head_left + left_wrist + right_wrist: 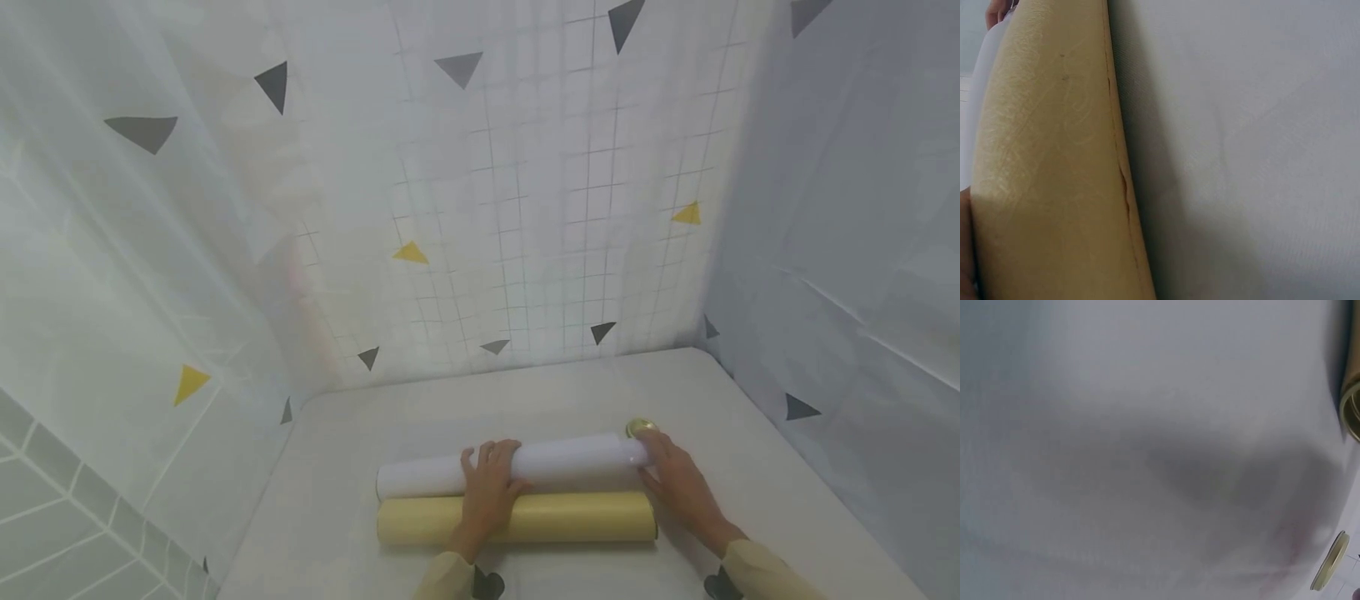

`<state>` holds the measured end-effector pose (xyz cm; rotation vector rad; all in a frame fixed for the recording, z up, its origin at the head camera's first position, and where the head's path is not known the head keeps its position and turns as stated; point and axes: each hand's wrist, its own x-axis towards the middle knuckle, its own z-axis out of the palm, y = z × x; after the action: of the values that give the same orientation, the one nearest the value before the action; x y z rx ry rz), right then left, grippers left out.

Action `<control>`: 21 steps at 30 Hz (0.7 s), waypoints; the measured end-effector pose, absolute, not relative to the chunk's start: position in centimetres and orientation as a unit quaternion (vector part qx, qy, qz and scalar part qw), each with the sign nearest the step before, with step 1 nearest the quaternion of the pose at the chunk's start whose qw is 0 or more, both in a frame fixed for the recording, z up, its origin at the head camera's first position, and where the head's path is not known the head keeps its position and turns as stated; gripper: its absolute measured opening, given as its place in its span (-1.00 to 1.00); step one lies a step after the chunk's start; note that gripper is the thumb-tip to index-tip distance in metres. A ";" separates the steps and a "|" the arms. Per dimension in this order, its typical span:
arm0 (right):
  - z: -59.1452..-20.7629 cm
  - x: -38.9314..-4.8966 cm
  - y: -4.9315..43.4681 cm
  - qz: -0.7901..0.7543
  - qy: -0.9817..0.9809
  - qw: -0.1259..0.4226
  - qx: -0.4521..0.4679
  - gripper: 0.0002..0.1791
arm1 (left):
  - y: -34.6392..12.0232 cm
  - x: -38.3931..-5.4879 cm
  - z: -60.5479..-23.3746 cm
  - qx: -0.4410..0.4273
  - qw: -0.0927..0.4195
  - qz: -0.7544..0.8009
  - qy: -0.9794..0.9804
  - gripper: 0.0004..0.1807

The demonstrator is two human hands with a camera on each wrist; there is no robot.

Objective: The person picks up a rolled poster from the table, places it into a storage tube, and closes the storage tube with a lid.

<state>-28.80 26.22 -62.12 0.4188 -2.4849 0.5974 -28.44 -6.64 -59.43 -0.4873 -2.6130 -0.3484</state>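
Observation:
A white roll [570, 457] lies crosswise on the table behind a yellow cardboard tube [577, 517]. My left hand [489, 487] reaches over the tube and grips the roll near its middle, fingers across the top and thumb on the near side. At the roll's right end, a shiny clear-looking part shows, and my right hand [681, 483] holds it there; its fingertips are partly hidden. The left wrist view shows the tube [1054, 156] close up, with a torn seam. A metal rim rings the tube's open end [1350, 412] in the right wrist view.
A round gold metal lid [641, 427] lies just beyond my right fingers. The white-covered table [337, 433] meets pale sheets [525, 208] patterned with grey and yellow triangles at the back and on both sides.

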 end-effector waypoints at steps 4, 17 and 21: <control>-62.2 -28.8 26.0 0.235 -0.929 0.242 0.154 -0.30 | -6.6 -28.5 -59.6 -0.173 0.215 -0.125 -0.953 -0.29; -61.9 -28.6 26.0 0.288 -0.930 0.139 0.181 -0.34 | -6.5 -28.6 -59.8 -0.171 0.216 -0.118 -0.954 -0.29; -62.0 -28.6 26.0 0.296 -0.924 0.144 0.196 -0.33 | -6.5 -28.6 -59.9 -0.170 0.213 -0.121 -0.954 -0.29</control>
<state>-28.64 25.98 -61.99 0.5653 -2.6632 0.8523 -28.59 -6.50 -59.93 -0.4720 -2.6488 -0.3366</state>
